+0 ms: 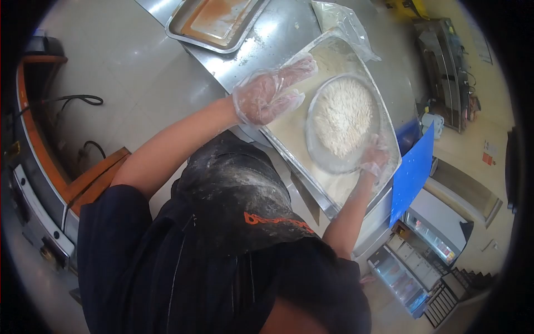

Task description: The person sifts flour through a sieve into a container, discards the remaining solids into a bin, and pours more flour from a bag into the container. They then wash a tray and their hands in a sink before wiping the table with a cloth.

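Observation:
A round metal bowl (334,161) heaped with white flour (342,116) sits inside a large floured metal tray (292,133) on a steel counter (278,44). My right hand (374,158), in a clear plastic glove, is curled on the bowl's near right rim. My left hand (270,96), also gloved and dusted with flour, is spread flat with fingers extended over the tray's left edge, beside the bowl, and holds nothing. My dark apron (239,195) is smeared with flour.
A second metal tray (192,33) with brownish residue lies farther back on the counter. A clear plastic bag (345,22) sits behind the floured tray. A blue board (411,172) stands at the counter's right end, above a glass display case (434,239).

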Tool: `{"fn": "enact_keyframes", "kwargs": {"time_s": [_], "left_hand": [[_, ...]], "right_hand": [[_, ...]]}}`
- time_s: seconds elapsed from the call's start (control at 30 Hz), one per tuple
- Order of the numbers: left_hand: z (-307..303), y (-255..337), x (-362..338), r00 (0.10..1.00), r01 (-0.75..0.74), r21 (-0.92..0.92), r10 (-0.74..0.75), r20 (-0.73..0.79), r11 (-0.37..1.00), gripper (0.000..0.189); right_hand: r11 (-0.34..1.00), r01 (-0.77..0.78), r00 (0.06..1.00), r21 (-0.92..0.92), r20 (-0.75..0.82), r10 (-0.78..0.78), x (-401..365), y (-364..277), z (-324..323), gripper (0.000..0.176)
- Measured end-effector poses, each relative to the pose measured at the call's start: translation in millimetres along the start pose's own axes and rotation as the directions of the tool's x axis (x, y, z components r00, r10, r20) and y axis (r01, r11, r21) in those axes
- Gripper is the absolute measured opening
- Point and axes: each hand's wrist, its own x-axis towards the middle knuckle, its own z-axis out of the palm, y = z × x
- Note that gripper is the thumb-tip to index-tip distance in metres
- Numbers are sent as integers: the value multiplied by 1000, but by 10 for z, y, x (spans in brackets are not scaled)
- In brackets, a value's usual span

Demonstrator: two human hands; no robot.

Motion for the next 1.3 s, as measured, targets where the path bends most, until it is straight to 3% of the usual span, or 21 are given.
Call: {"fn": "enact_keyframes", "kwargs": {"time_s": [0.07,0.13,0.23,0.27,0.33,0.43,0.53,0.6,0.67,0.73,0.77,0.8,0.83,0.87,0.93,1.0,1.03,1.07,1.13,1.23,1.3], "left_hand": [[15,-18,21,1000,-25,4,25,7,1000,47],[2,-14,15,1000,-15,13,15,8,1000,46],[18,-23,10,1000,-6,57,6,-2,998,46],[23,-23,25,1000,-11,44,11,-3,999,46],[19,-35,8,1000,-17,21,18,-9,1000,46],[10,-11,5,1000,28,34,-28,-6,999,46],[6,4,29,1000,1,28,0,-20,1000,45],[-1,1,21,999,41,49,-40,-14,998,45],[37,9,8,999,51,48,-51,-5,998,45],[43,-14,14,1000,21,47,-21,-11,999,45],[37,-25,37,1000,19,54,-18,-18,998,46],[35,-21,27,999,25,61,-23,-26,998,46],[43,1,-6,999,37,65,-35,-29,997,46],[46,22,-28,997,65,61,-63,-36,996,47],[37,36,-14,994,103,59,-100,-45,993,48],[-7,60,17,997,72,159,-76,25,985,48],[-4,79,6,995,61,205,-75,59,977,48],[40,62,-21,993,104,72,-108,52,992,49],[165,-19,-39,985,169,-203,-158,70,964,53],[121,-68,-48,986,82,28,-86,146,996,54],[139,-52,-95,981,129,5,-128,146,992,55]], "right_hand": [[1000,24,1000,6,-1,-24,29,-170,-91,39],[932,-358,921,57,184,343,131,-661,-418,37],[978,111,991,-178,-57,-123,-3,-440,-43,35],[1000,-23,1000,2,-11,23,69,-399,-78,36],[892,-303,952,334,156,265,238,-348,-156,38],[997,70,997,30,-43,-68,80,-522,-3,36],[906,-255,965,338,155,213,236,-558,-248,33],[909,-216,975,356,133,179,222,-241,165,34],[980,-111,987,164,137,89,115,-297,112,37],[967,108,976,-230,207,-60,96,-400,-60,40],[992,6,996,125,92,-18,127,-236,93,41],[879,-57,998,473,8,61,118,72,382,41],[724,-118,991,679,29,134,64,84,405,40],[517,-152,977,842,50,207,11,91,423,40],[220,-266,946,938,211,245,-60,31,268,38],[714,-315,947,625,157,280,-29,-131,58,37],[874,-315,949,370,131,287,-23,-223,-54,37],[952,-241,964,189,155,214,-69,-424,-181,37],[982,-62,968,-179,229,103,-211,-789,-391,38],[898,-413,902,154,208,379,-82,-172,-303,38],[961,-278,937,8,223,269,-247,-587,-466,39]]}}
